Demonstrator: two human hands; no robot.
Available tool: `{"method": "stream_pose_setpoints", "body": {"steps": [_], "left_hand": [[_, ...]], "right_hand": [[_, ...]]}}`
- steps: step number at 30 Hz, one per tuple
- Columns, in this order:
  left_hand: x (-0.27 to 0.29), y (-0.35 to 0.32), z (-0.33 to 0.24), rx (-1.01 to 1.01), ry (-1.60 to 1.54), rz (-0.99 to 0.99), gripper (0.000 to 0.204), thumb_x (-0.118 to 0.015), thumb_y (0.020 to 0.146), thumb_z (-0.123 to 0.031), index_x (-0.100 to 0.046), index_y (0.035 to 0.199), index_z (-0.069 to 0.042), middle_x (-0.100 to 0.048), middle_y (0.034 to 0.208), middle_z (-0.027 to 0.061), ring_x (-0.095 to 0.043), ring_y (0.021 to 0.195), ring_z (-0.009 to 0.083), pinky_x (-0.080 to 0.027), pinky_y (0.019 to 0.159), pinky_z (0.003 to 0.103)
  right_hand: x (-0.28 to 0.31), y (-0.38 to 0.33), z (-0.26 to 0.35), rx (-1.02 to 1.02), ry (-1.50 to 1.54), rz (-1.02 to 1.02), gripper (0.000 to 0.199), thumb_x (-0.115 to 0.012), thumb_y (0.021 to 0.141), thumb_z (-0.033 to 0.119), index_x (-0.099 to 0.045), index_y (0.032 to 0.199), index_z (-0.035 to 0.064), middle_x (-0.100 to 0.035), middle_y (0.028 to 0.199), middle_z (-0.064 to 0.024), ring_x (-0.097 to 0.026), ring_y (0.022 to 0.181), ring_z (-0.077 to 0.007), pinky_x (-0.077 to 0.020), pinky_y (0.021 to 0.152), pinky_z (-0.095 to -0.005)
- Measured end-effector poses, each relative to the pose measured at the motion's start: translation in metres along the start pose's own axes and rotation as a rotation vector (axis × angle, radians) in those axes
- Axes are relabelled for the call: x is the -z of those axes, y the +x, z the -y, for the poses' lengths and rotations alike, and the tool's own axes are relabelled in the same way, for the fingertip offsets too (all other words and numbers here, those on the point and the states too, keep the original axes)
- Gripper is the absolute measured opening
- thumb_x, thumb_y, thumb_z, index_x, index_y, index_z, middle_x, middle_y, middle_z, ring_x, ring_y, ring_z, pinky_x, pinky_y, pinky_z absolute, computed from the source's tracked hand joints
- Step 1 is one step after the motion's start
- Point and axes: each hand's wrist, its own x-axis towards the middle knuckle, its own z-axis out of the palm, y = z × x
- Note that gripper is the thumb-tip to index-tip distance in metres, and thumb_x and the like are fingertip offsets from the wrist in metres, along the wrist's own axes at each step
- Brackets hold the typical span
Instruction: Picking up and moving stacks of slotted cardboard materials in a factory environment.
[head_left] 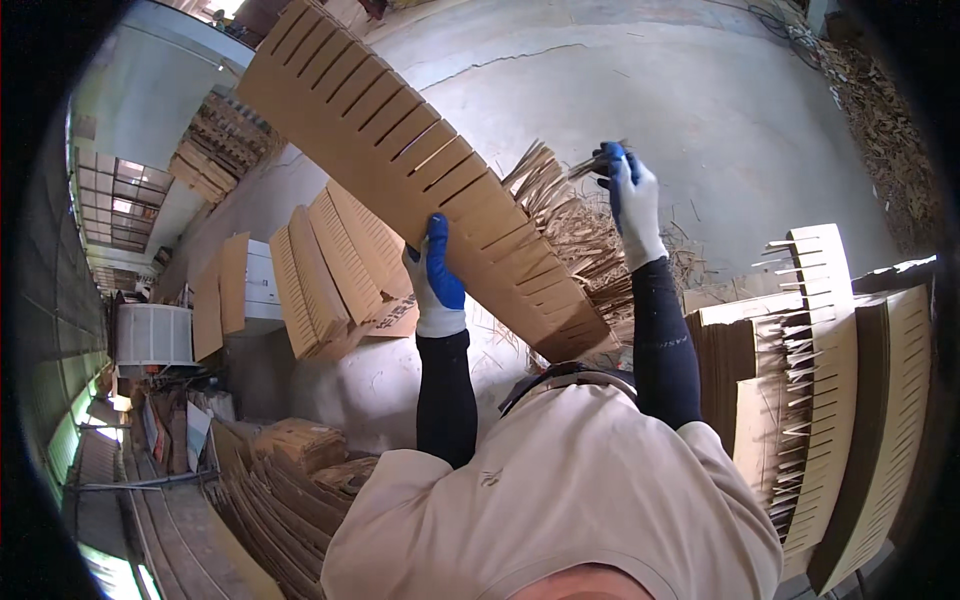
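Observation:
A long brown cardboard sheet (400,150) with a row of narrow slots along one edge slants from the upper left down toward my waist. My left hand (437,275), in a white glove with a blue palm, grips its lower edge near the middle, thumb lying over the face. Beyond the slotted edge, my right hand (632,195), gloved alike, has its fingers curled around a few thin cardboard strips (583,170). Below that hand lies a heap of loose cardboard strips (575,225), partly hidden by the sheet and my right forearm.
Stacked slotted cardboard sheets (825,390) stand at my right, thin strips poking from their slots. More slotted sheets (335,265) lie at the left. Flat cardboard piles (290,500) are at the lower left. Scrap (875,140) is heaped along the far right of the concrete floor (740,130).

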Motion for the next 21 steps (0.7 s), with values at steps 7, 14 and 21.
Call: {"method": "stream_pose_setpoints", "body": {"steps": [7,14,21], "left_hand": [[-0.02,-0.003,-0.015,-0.054,0.034,0.055,0.039,-0.072,0.091,-0.022,-0.061,0.12,0.002,-0.065,0.11,0.0063,-0.06,0.098,0.0145,-0.047,0.088,0.028],[-0.015,-0.004,-0.011,-0.07,0.09,0.075,0.039,-0.076,0.087,-0.019,-0.063,0.117,0.002,-0.066,0.108,0.0059,-0.06,0.095,0.0142,-0.047,0.088,0.028],[-0.021,-0.007,-0.02,-0.05,0.075,0.029,0.04,-0.075,0.088,-0.022,-0.062,0.117,0.002,-0.065,0.11,0.0072,-0.06,0.098,0.015,-0.047,0.088,0.028]], "right_hand": [[-0.023,-0.021,0.049,-0.088,0.06,0.611,0.057,-0.071,0.087,0.024,-0.054,0.134,-0.0037,-0.064,0.123,-0.0115,-0.062,0.105,-0.0151,-0.0499,0.091,-0.0281],[-0.051,-0.029,0.062,-0.016,0.143,0.491,0.038,-0.071,0.089,0.019,-0.064,0.119,-0.0022,-0.07,0.095,-0.003,-0.063,0.086,-0.0079,-0.0507,0.081,-0.0231],[-0.065,-0.042,0.057,0.058,0.091,0.365,0.025,-0.069,0.092,0.014,-0.069,0.11,-0.0037,-0.071,0.091,-0.0018,-0.062,0.08,-0.0073,-0.0508,0.073,-0.0232]]}}
